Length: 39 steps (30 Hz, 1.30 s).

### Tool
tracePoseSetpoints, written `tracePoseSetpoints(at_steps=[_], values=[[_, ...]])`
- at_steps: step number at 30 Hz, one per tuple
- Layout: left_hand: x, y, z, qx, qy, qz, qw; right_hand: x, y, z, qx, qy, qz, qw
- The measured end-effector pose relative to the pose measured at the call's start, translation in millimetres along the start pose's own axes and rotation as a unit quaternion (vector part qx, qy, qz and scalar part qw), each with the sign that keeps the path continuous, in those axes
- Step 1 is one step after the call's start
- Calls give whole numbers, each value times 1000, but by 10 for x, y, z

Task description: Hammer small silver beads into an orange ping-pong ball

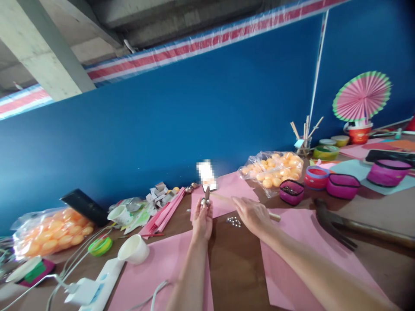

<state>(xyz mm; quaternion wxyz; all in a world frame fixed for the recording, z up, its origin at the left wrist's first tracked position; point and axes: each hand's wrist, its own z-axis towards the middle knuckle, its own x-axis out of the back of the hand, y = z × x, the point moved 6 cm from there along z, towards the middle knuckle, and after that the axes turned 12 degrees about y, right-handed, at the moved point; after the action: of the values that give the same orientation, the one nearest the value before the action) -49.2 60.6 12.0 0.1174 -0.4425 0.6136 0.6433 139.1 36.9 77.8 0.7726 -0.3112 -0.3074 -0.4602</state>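
Note:
My left hand is closed, its fingertips holding small shiny silver balls that look like jingle bells. A dark brown pointed piece stands up beside them; whether it is joined to them I cannot tell. My right hand is wrapped round a thin wooden stick, whose far end reaches toward the balls in my left hand. Between the hands, a small heap of silver balls lies on the brown table. Pink paper sheets lie beyond and on both sides.
At right are a hammer, a magenta container of small dark pieces and a bag of orange balls. Left stand a white cup, a power strip with cables and another orange-ball bag. A blue partition rises behind.

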Motion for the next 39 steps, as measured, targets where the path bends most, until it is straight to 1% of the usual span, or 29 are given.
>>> tracePoseSetpoints(at_steps=[2,6,10,14,17,20,25,28,32,36,39], values=[[1,-11,2,10,-1,1,1000,4,-3,1,2,3,3,1000],[16,-4,14,8,10,-12,1000,24,-5,1,3,28,10,1000],[13,-19,2,24,10,-9,1000,9,-13,-6,10,23,7,1000],[18,-8,-3,18,15,-22,999,21,-5,-6,5,35,14,999],[13,-13,4,20,16,-22,999,17,-8,-9,5,32,11,999],[14,-25,10,28,31,-23,999,22,-6,-11,5,32,12,999],[24,-13,6,19,55,-28,998,32,-7,-14,6,36,23,999],[23,-30,4,32,51,-20,998,19,-15,-19,7,30,18,999],[12,-35,3,40,41,-22,998,34,-16,-16,2,43,24,999],[13,-39,1,49,47,-30,997,27,-16,-14,4,32,19,999],[16,-42,1,55,50,-34,997,38,-6,-10,0,36,18,999]])
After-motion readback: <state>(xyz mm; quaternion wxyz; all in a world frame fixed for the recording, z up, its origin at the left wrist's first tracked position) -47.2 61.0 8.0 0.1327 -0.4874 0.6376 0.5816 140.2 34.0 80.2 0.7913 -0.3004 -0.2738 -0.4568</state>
